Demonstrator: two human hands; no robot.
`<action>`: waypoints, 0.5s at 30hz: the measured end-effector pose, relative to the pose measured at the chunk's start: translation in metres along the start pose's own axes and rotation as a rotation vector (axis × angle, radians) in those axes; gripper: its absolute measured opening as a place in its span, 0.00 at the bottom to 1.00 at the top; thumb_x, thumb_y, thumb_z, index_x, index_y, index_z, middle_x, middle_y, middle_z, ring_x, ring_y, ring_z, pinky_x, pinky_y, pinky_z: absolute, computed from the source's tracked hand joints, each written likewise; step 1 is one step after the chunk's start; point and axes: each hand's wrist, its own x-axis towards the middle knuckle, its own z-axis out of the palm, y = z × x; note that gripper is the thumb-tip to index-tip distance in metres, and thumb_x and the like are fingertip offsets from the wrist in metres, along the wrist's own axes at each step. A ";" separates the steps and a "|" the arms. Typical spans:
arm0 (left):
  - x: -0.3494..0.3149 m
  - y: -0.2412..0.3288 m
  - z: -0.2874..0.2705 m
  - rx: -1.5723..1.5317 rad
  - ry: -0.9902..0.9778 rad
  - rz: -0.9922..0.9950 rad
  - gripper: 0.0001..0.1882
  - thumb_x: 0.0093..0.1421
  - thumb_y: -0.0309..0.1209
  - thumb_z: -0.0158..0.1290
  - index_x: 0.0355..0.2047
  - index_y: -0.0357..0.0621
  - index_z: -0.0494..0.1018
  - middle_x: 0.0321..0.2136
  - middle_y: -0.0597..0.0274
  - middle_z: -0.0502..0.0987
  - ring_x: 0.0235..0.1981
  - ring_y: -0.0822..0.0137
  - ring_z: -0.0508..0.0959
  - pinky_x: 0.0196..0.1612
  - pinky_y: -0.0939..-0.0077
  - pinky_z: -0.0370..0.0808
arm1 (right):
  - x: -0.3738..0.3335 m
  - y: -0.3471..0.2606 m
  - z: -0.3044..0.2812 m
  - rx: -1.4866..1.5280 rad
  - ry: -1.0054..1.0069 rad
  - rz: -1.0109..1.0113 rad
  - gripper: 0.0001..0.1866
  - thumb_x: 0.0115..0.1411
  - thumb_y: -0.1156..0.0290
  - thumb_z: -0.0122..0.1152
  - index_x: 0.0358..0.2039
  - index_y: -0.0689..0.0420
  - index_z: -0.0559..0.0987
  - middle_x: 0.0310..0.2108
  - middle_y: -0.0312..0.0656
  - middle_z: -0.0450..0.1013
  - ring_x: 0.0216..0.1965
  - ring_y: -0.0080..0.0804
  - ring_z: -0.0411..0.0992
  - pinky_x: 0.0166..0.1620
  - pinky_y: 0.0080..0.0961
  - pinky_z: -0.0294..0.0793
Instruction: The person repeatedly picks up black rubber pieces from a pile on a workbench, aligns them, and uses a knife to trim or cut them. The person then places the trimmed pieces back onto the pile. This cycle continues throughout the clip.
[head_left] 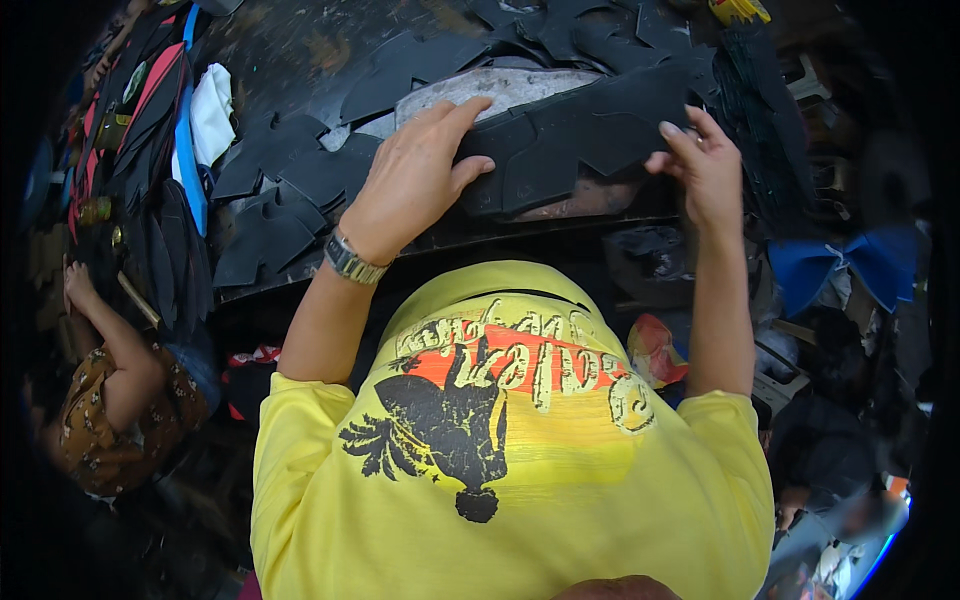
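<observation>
My left hand [425, 175], with a metal-banded watch [353, 258] on its wrist, is at the left end of a wide black flat sheet [560, 135]. Its thumb and forefinger are spread apart over that sheet's edge. At the sheet's right end is my right hand [712, 170], its fingers bent and apart with nothing visible between them. Cut outlines show on the black sheet, which lies along the front of the dark table. Behind it a grey speckled piece [500, 92] shows, and more black cut pieces [275, 215] overlap to the left.
Black, red and blue sheets [185, 130] hang or stand at the left, beside a white cloth-like piece [211, 115]. A person in a brown patterned top [125, 410] is at the far left. Blue pieces [850, 270] lie at right, and a yellow object [740, 10] sits at the far right.
</observation>
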 end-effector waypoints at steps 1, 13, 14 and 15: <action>0.003 -0.002 0.003 0.125 0.018 0.032 0.36 0.57 0.40 0.67 0.64 0.46 0.70 0.50 0.45 0.77 0.48 0.47 0.78 0.50 0.61 0.76 | 0.003 0.000 0.005 -0.245 0.036 -0.021 0.28 0.63 0.76 0.65 0.62 0.67 0.68 0.33 0.43 0.77 0.31 0.39 0.81 0.40 0.33 0.83; 0.002 0.020 -0.004 -0.060 0.054 0.084 0.22 0.50 0.29 0.70 0.45 0.41 0.78 0.35 0.55 0.76 0.38 0.50 0.79 0.42 0.61 0.75 | -0.009 -0.031 0.053 -1.224 -0.270 -0.984 0.37 0.49 0.80 0.68 0.62 0.50 0.73 0.60 0.44 0.70 0.69 0.48 0.61 0.71 0.58 0.55; -0.005 0.023 -0.010 -0.037 0.065 0.112 0.20 0.50 0.28 0.69 0.44 0.42 0.78 0.35 0.56 0.75 0.37 0.52 0.79 0.41 0.62 0.75 | -0.011 -0.032 0.054 -1.274 -0.281 -1.011 0.34 0.50 0.80 0.67 0.60 0.51 0.74 0.58 0.44 0.70 0.69 0.47 0.61 0.71 0.57 0.55; -0.011 0.025 -0.015 -0.019 0.082 0.140 0.18 0.51 0.27 0.68 0.43 0.43 0.78 0.34 0.57 0.75 0.36 0.53 0.79 0.40 0.63 0.75 | -0.013 -0.033 0.054 -1.321 -0.285 -1.038 0.31 0.50 0.81 0.67 0.57 0.51 0.76 0.57 0.43 0.71 0.69 0.46 0.62 0.71 0.57 0.54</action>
